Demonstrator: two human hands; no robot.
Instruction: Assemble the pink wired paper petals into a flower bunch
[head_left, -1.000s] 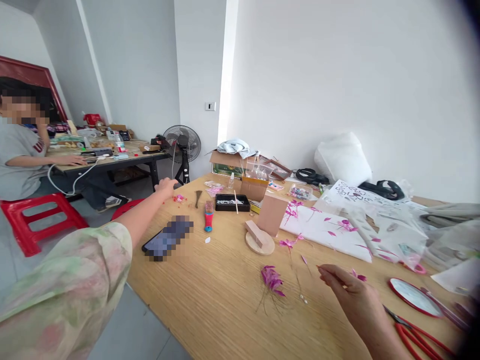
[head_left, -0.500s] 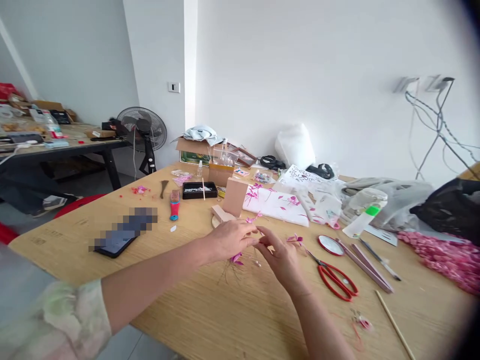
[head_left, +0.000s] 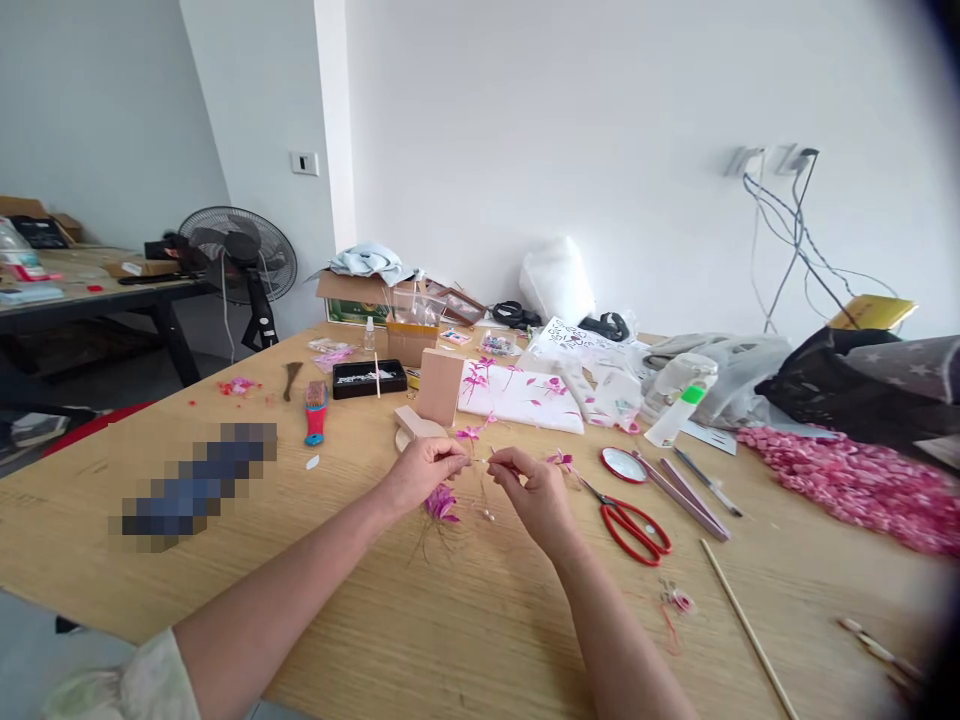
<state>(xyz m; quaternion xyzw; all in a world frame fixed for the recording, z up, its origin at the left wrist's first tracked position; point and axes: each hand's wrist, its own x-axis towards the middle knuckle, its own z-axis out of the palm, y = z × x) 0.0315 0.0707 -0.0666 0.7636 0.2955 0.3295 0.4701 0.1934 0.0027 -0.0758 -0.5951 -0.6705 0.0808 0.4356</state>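
My left hand [head_left: 424, 478] and my right hand [head_left: 536, 495] face each other low over the table, both closed in a pinch. Between the fingertips runs a thin beaded strand [head_left: 481, 461], with a small pale bead showing in the gap. Fine threads hang below it, and small pearl-like beads [head_left: 489, 516] show near their lower end. Under my left hand lies a purple-pink flower [head_left: 442, 503] with thin wire stems spreading from it. Another pink flower [head_left: 469, 432] stands just beyond my fingers. A small pink flower [head_left: 560, 459] is close behind my right hand.
Red-handled scissors [head_left: 636, 531], a round mirror [head_left: 624, 464] and pink tweezers [head_left: 691, 500] lie to the right. A black tray [head_left: 369, 379], a red-blue brush [head_left: 316, 412] and a cardboard block [head_left: 440, 386] are further left. Pink petals [head_left: 840, 485] heap at the right edge.
My hands have drawn slightly apart, and the beaded strand now shows between them. The view has turned a little to the right, so the table things appear shifted left.
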